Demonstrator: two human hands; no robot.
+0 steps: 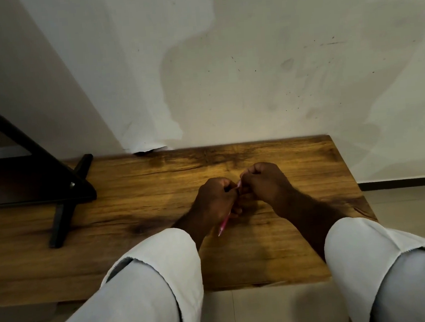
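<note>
One pink pen point(222, 227), held just above the wooden table point(131, 188), near its middle. Two hands on it. Left hand point(215, 201): fingers curled round the barrel, lower end poking out below the palm. Right hand point(265, 184): curled, pinching the pen's upper end. One black stand point(63, 199) at the left.

Loose white sleeves point(152, 281) (cuffs rolled back, grey lining showing) leave both forearms point(300, 212) bare.
</note>
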